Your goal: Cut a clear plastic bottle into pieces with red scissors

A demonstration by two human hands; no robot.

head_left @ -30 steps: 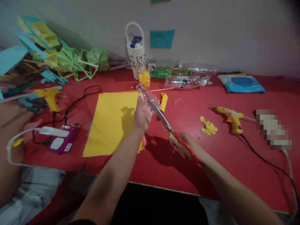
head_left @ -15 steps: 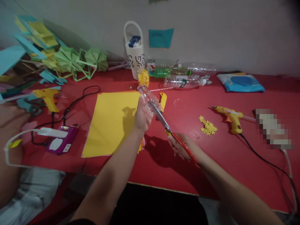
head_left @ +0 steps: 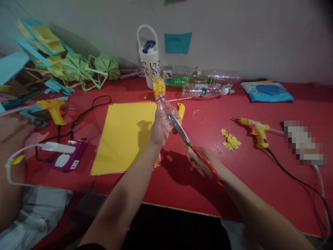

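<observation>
My left hand is wrapped around a clear plastic bottle piece with a purple ring at its neck. At the top end of this piece sits a yellow, bumpy part. Red-handled scissors are gripped in my right hand, their blades pointing up and left against the clear plastic. Whether the blade tips are inside or in front of the plastic I cannot tell. Behind the bottle piece lies a yellow-handled cutter, partly hidden. Under my left forearm are sheets of yellow paper.
Several plastic bottles lie by the wall beside a white tumbler. To the right are small yellow stars, a glue gun with cord, and a wipes pack. Leftward are another glue gun, a purple power strip and a person's arm.
The bottle piece and my left hand have shifted slightly right and tilted a little more upright. The scissors have moved slightly with them, still against the plastic.
</observation>
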